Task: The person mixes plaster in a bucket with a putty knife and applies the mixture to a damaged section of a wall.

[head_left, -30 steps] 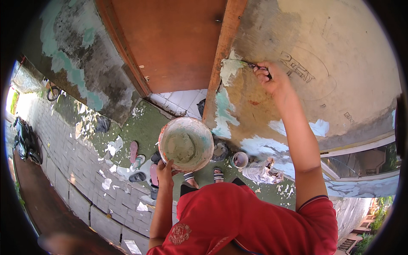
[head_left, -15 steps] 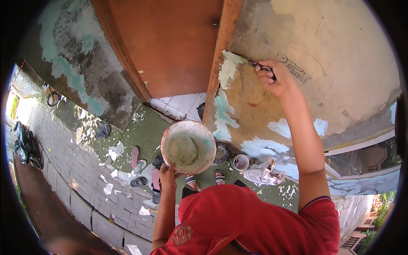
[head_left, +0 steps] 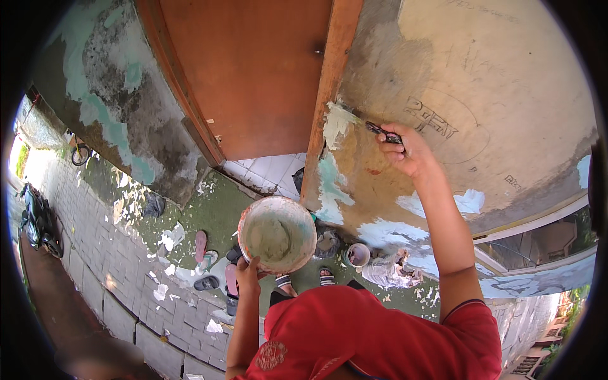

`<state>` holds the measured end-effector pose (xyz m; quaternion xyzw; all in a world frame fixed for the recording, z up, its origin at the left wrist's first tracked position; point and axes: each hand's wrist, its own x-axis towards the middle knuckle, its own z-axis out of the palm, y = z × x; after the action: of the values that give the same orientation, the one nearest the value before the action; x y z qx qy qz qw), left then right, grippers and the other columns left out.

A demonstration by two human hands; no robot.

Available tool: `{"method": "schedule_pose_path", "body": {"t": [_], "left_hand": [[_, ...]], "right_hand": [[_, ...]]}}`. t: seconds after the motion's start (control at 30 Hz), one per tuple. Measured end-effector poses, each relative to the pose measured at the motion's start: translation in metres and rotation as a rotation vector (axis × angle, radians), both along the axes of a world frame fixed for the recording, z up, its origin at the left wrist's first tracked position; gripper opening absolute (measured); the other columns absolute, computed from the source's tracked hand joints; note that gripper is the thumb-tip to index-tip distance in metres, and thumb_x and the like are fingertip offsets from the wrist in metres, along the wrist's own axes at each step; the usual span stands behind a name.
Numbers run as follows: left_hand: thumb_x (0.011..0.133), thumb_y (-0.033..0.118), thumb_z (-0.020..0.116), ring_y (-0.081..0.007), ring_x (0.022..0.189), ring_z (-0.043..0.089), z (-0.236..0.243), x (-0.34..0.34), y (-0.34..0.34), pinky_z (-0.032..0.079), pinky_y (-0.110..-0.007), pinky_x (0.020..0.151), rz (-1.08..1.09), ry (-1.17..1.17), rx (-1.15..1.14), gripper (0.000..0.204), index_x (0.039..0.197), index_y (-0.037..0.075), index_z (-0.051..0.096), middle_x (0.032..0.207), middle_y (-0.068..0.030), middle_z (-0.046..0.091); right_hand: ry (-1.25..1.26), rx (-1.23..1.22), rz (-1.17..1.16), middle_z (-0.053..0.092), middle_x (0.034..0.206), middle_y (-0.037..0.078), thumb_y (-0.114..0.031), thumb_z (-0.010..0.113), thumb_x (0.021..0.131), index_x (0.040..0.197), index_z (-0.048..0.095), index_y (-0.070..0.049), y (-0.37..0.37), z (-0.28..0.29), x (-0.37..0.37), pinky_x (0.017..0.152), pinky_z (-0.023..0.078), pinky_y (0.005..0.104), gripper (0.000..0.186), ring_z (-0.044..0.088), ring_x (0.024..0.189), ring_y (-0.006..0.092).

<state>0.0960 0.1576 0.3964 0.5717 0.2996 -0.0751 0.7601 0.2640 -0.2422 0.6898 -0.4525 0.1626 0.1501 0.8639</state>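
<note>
- Far left: grey paved walkway (head_left: 95, 266) strewn with pale paint flakes; a dark motorbike (head_left: 38, 218) is parked at its edge.
- Loose sandals (head_left: 202, 244) lie on the green-stained ground below the orange-brown wooden door (head_left: 253, 76).
- Left hand (head_left: 248, 273) grips the rim of a round, putty-smeared pale bowl (head_left: 277, 234) from below, fingers curled on its near edge; the bowl is held level at chest height, above the feet.
- Small round tin (head_left: 358, 255) sits on the ground just beside the wall.
- Right hand (head_left: 405, 149) is raised, fingers closed around a dark-handled scraper (head_left: 380, 131); its blade seems to touch the peeling beige wall (head_left: 494, 82) by the door frame.
</note>
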Motion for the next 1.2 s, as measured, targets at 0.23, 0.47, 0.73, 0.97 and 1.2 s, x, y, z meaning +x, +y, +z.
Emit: {"method": "schedule_pose_path", "body": {"t": [0.23,0.47,0.73,0.97,1.2], "left_hand": [[0.085,0.013,0.063,-0.0152,0.064,0.066,0.012,0.004,-0.011,0.054,-0.025,0.047,0.004,-0.006,-0.007,0.029,0.112,0.004,0.059,0.086,-0.0070,0.066],[0.085,0.014,0.063,-0.0141,0.063,0.065,0.015,0.004,-0.012,0.052,-0.025,0.047,-0.018,0.009,0.013,0.029,0.112,0.004,0.058,0.086,-0.0054,0.066],[0.085,0.013,0.062,-0.0156,0.067,0.066,0.017,-0.002,-0.011,0.054,-0.027,0.051,0.017,-0.028,-0.029,0.030,0.113,0.003,0.057,0.088,-0.0067,0.067],[0.085,0.012,0.063,-0.0205,0.072,0.069,-0.001,0.000,-0.001,0.059,-0.033,0.057,0.007,-0.027,-0.027,0.031,0.113,0.003,0.056,0.091,-0.0097,0.067],[0.085,0.012,0.063,-0.0210,0.072,0.070,-0.002,0.001,-0.002,0.060,-0.035,0.058,0.000,-0.023,-0.037,0.031,0.114,0.003,0.056,0.090,-0.0106,0.067]], "right_hand": [[-0.014,0.064,-0.091,0.053,0.075,0.008,-0.006,0.053,0.091,0.088,0.043,-0.004,-0.018,-0.010,0.024,0.034,0.023,0.0188,0.010,0.032,0.043,0.0040],[0.022,0.294,-0.101,0.051,0.077,0.009,-0.004,0.051,0.091,0.090,0.042,-0.001,-0.026,0.002,0.021,0.033,0.024,0.0189,0.010,0.032,0.042,0.0038],[-0.067,0.158,-0.037,0.051,0.075,0.005,-0.008,0.049,0.093,0.093,0.044,-0.001,-0.014,0.013,-0.023,0.032,0.025,0.0187,0.009,0.032,0.041,0.0039],[-0.010,0.211,-0.083,0.050,0.076,0.005,-0.010,0.048,0.095,0.093,0.043,-0.001,0.012,-0.020,-0.017,0.032,0.024,0.0186,0.011,0.032,0.041,0.0042],[-0.042,0.378,-0.129,0.050,0.077,0.006,-0.009,0.046,0.095,0.093,0.044,0.001,-0.002,-0.020,0.000,0.033,0.025,0.0182,0.010,0.033,0.043,0.0044]]}}
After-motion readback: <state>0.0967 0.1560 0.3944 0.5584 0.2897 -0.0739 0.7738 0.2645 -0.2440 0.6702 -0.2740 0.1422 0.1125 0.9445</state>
